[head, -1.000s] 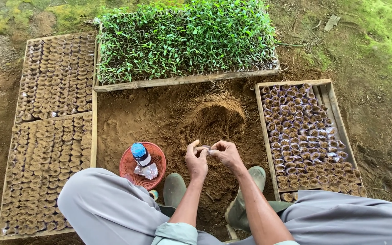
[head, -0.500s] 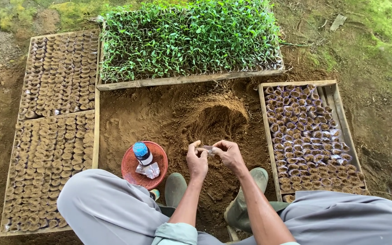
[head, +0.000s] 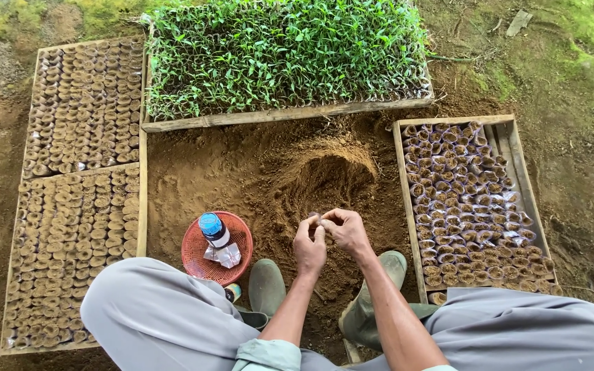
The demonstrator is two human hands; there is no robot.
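Both hands met in front of the person, just near of the scooped hollow in the soil heap (head: 324, 180). The left hand (head: 309, 246) had its fingers curled close together, tips pinching a small pale object (head: 315, 220) too small to identify. The right hand (head: 346, 231) touched the same object from the right, its fingers bent and pressed together around it. To the left sat a red basket (head: 194, 254) holding a blue-capped bottle (head: 213, 230); to the right lay a wooden tray of small pots (head: 407, 178).
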